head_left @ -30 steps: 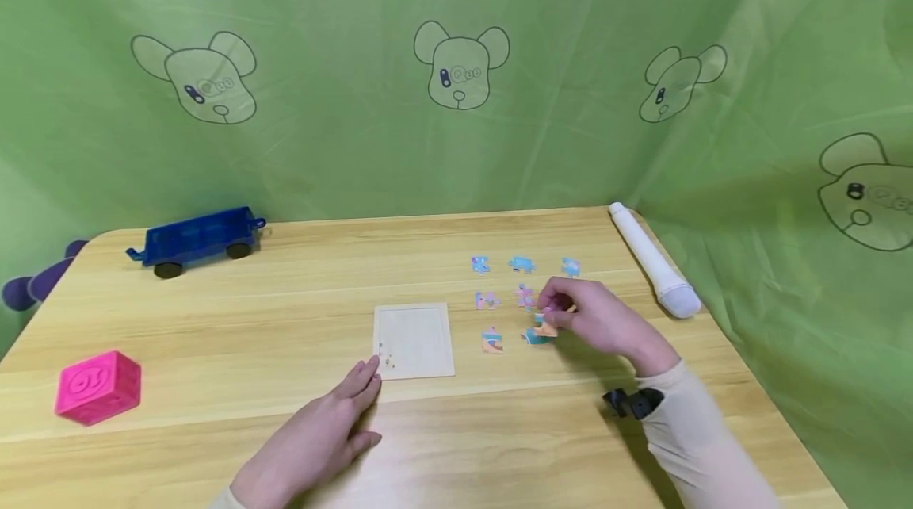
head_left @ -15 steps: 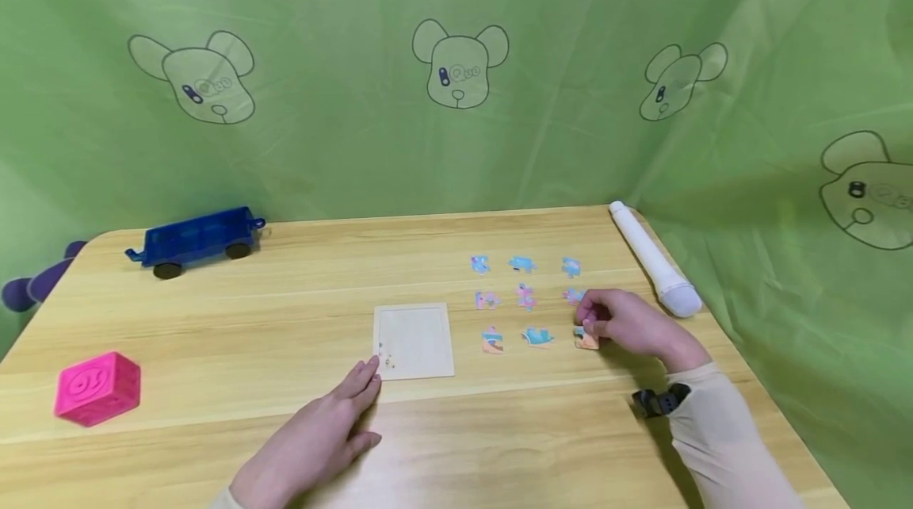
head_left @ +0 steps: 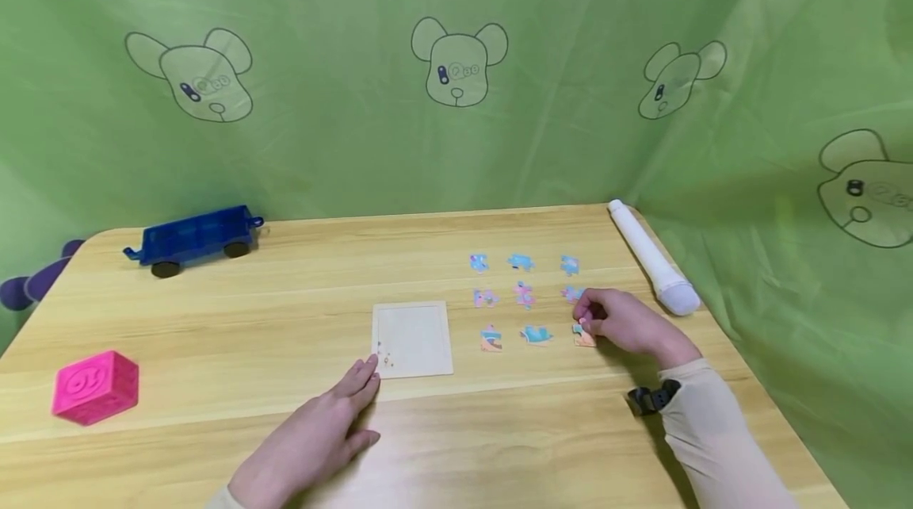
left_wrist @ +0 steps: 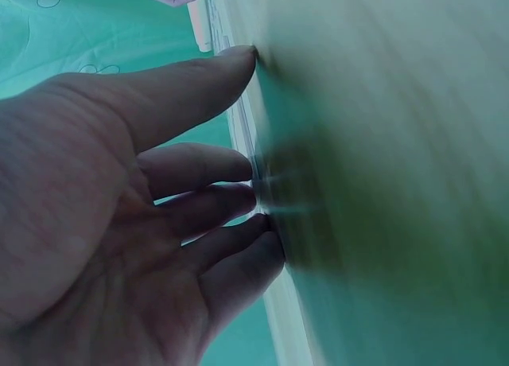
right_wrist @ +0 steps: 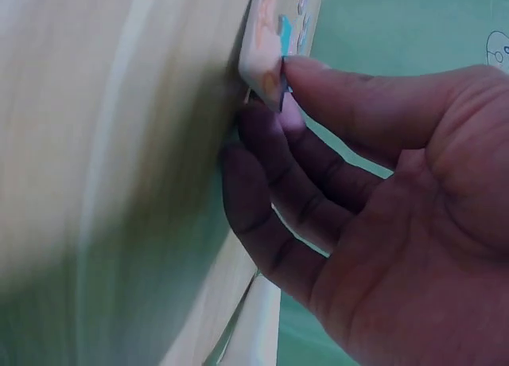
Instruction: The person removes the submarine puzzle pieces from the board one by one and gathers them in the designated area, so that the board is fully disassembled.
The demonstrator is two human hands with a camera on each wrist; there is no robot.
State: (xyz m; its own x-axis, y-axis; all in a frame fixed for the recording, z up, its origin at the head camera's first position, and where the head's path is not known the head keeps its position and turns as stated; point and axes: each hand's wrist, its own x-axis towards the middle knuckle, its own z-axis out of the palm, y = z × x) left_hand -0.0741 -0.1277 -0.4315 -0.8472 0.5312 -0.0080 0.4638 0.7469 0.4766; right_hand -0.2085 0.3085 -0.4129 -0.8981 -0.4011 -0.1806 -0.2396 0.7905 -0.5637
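Observation:
My right hand pinches an orange and teal puzzle piece at the right end of the nearest row of pieces. In the right wrist view the thumb lies on the piece's edge, with the fingers curled below, and the piece is tilted up off the tabletop. Other flat pieces lie in rows beside it, among them a teal one and a pink one. My left hand rests on the table, its fingertips at the lower left corner of a pale square puzzle tray. Its fingers are extended.
A white microphone lies along the table's right edge. At the back left stands a blue toy wagon, and a pink block sits near the left edge. Green curtain closes in the back and right side.
My right hand has carried the orange and teal piece rightward, from above the teal piece to the row's right end. Over the last half second it has barely moved. My left hand stays put.

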